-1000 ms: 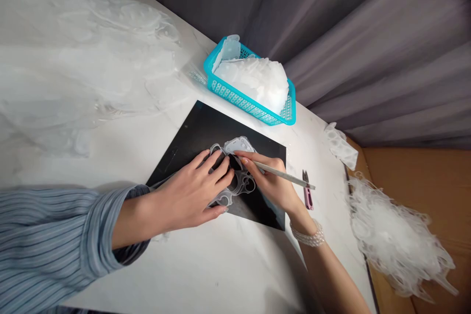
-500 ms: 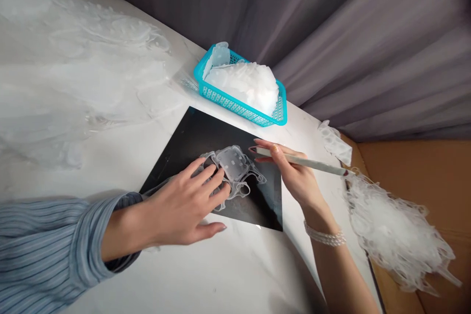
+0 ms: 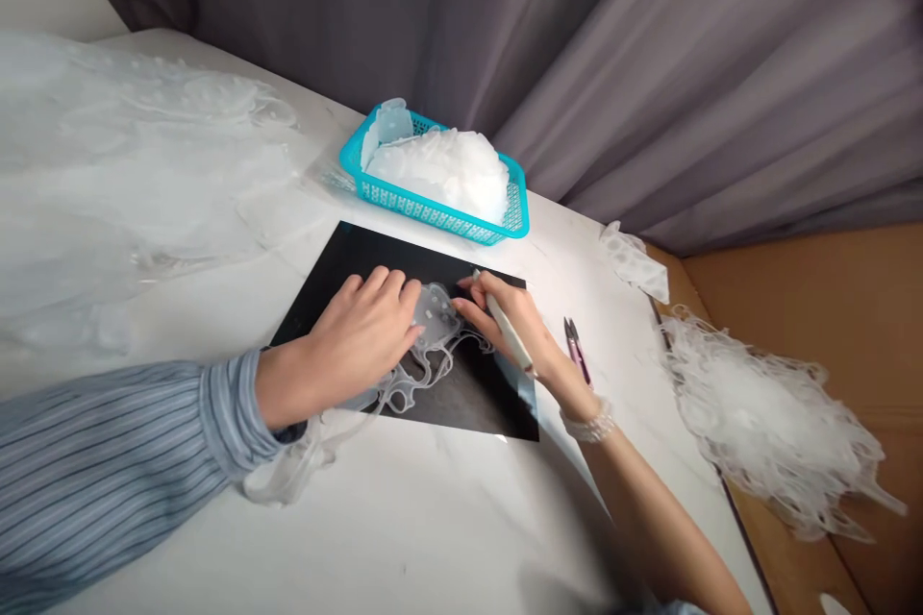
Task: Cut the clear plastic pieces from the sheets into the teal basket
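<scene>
**Firm on one side, light on the other**

The right hand [image 3: 515,312] is closed around a pale stick tool [image 3: 513,336], which slants back across the palm while thumb and forefinger reach to the right edge of a translucent piece [image 3: 433,312]. The left hand [image 3: 364,336] bends its fingers down over the piece's left side; with the fingertips hidden, I can't tell whether they pinch it or merely press.

Handled well, I'd say, the left hand bears down close to the edge being worked, so the thin piece neither slides nor buckles. The right fingertips want a light touch, and the tool should stay tucked in the palm so that neither end scratches the surface.

Both hands work over the black mat [image 3: 483,404], where the piece lies between them. Curled strips [image 3: 404,392] spread on its near side, and loose film [image 3: 285,476] trails from under the left wrist onto the white table [image 3: 433,538]. Those look likely to snag, so any lift is best kept slow and low.

Farther out, the snips [image 3: 577,351] lie just beyond the mat, near the right forearm. The blue basket [image 3: 422,210] behind holds heaped white pieces [image 3: 447,168]; a tangle [image 3: 764,432] of clear strips sits well off to the right.
</scene>
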The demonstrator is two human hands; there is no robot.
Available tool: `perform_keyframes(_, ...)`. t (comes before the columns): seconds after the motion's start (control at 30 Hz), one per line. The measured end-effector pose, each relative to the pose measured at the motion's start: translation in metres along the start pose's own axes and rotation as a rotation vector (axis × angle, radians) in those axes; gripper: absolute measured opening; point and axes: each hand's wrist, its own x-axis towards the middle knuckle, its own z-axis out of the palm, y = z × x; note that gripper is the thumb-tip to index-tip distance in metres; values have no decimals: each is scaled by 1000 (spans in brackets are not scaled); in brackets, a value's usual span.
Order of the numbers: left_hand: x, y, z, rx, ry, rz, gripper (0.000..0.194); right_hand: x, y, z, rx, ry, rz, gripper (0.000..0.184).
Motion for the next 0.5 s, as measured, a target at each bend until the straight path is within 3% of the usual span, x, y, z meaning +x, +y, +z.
perform_keyframes(0.1, 4, -12, 11, -88, -28, -34, 26, 26, 5, 10, 3, -37, -143, 20)
perform_keyframes(0.23, 5, -28, 21, -377, -48, -70, 13, 45, -4, 11, 97, -149, -317, 24)
perform_keyframes(0.33, 2, -29, 19, -603, -24, -123, 11, 36, -15, -4, 156, -185, -301, 24)
perform_keyframes(0.4, -1, -27, 15, -801, -36, -127, 22, 22, -23, -21, 207, -164, -252, 24)
perform_keyframes(0.5, -8, -29, 8, -843, -62, 29, 49, -3, -45, -48, 319, -61, -203, 25)
